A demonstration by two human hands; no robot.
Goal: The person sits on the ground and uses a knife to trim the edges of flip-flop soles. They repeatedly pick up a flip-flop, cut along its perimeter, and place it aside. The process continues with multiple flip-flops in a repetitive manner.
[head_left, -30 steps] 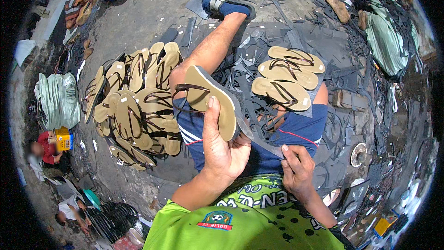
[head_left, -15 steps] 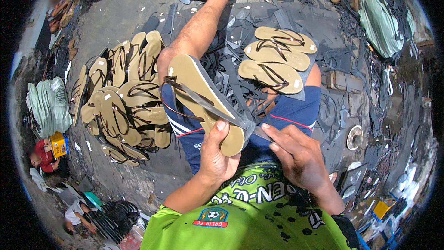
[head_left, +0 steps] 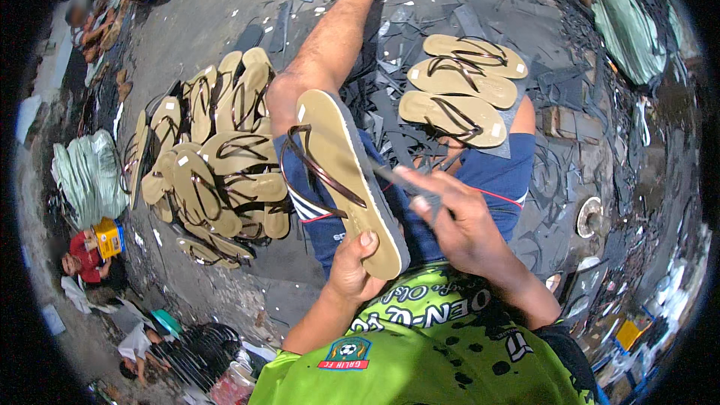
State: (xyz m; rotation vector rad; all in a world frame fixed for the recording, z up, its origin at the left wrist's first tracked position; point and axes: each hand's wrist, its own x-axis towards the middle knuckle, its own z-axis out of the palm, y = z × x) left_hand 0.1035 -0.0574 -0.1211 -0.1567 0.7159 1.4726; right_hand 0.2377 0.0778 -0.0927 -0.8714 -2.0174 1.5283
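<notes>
My left hand grips a tan flip-flop by its heel, thumb on top of the footbed. The flip-flop stands slanted over my lap, with shiny brown straps and a grey sole edged in white. To its right, my right hand is closed around a knife, whose blurred blade points toward the sole's edge. A dark grey scrap shows by the fingers; whether it is pinched there is unclear. The knife's handle is hidden in the hand.
A heap of finished-looking flip-flops lies to the left. Three more flip-flops rest on a grey sheet at the right. Dark offcuts litter the floor between my legs. Pale green sacks stand at both sides; other people sit at the far left.
The blade has come off the flip-flop's footbed to its right side. Grey material jutting out beside the heel is gone from the edge. The flip-flop is turned slightly more upright.
</notes>
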